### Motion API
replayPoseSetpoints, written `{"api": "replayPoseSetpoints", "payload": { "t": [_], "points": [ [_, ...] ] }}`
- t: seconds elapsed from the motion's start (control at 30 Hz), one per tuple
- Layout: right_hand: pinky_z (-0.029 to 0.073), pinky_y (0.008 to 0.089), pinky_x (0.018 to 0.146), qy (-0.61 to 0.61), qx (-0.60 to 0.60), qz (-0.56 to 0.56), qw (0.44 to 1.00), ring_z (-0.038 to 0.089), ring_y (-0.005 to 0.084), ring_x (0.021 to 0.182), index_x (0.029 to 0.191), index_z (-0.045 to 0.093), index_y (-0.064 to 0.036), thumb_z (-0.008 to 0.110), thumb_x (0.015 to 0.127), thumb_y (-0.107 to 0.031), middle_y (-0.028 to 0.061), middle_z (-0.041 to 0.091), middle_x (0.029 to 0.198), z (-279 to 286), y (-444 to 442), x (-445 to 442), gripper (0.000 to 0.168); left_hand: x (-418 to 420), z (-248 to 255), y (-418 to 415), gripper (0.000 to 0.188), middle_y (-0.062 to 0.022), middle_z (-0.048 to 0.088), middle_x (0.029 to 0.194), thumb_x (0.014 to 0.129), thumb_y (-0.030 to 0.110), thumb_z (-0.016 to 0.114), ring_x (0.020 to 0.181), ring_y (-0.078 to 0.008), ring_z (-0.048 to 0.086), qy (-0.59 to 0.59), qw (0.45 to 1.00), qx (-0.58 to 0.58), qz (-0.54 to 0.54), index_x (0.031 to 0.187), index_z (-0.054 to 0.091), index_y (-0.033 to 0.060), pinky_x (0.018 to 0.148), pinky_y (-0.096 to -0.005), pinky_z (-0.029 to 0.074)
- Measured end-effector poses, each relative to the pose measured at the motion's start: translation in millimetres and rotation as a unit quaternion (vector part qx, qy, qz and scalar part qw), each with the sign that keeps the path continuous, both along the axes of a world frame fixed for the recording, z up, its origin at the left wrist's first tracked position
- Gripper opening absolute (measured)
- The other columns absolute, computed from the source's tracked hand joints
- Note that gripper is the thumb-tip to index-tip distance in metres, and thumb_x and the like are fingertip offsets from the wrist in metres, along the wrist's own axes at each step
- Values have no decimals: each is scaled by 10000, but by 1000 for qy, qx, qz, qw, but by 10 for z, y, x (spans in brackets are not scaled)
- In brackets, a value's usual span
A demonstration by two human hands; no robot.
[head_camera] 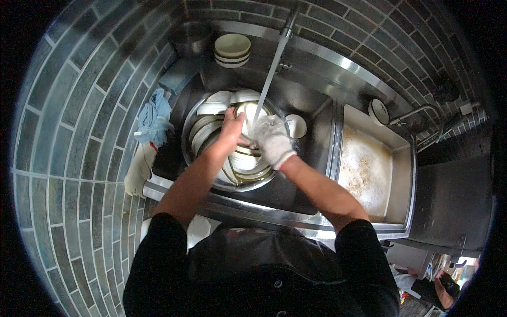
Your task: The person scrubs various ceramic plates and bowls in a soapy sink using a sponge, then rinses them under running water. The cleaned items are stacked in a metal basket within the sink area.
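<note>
My bare left hand (231, 128) grips the left side of a white bowl (248, 113) with a dark rim, tilted under the running water. My right hand (273, 138), in a wet white knit glove, is at the bowl's right side; its fingertips are blurred by splashing water. Below both hands, a round metal basin (253, 186) in the left sink holds several white bowls and dishes partly under water. A stream from the faucet (289, 27) falls between my hands. Just right of the basin lies a small white bowl (298, 126).
Stacked bowls (232, 45) stand on the back ledge beside a dark metal pot (192, 37). Blue cloth (153, 119) and a pale glove (137, 170) lie at the left edge. The right sink (401, 166) holds foamy water; another bowl (379, 112) rests behind it. A person (439, 287) is at lower right.
</note>
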State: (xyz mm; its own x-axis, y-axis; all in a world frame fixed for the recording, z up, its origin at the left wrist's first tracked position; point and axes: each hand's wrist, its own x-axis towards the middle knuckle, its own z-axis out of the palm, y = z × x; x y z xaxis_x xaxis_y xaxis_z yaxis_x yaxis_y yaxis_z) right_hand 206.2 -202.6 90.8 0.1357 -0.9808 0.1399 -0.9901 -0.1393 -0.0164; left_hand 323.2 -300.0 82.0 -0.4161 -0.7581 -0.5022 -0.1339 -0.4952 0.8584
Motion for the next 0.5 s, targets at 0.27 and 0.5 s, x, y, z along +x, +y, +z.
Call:
{"api": "replayPoseSetpoints", "payload": {
  "t": [0.27,0.5],
  "points": [
    [381,391,877,-348,52,-60,934,567,268,909,936,613,-107,578,722,-159,107,623,899,-57,-37,-10,223,110,12,-169,409,-163,389,1234,929,364,379,1019,-354,507,10,996,25,-84,1254,314,124,593,-493,563],
    [467,352,728,-518,47,-246,818,609,235,773,928,624,-2,568,808,-151,194,636,826,185,-563,-101,200,285,-91,-155,403,-129,544,853,933,406,364,674,-210,584,109,992,-52,36,1127,381,53,565,-339,516]
  ]
}}
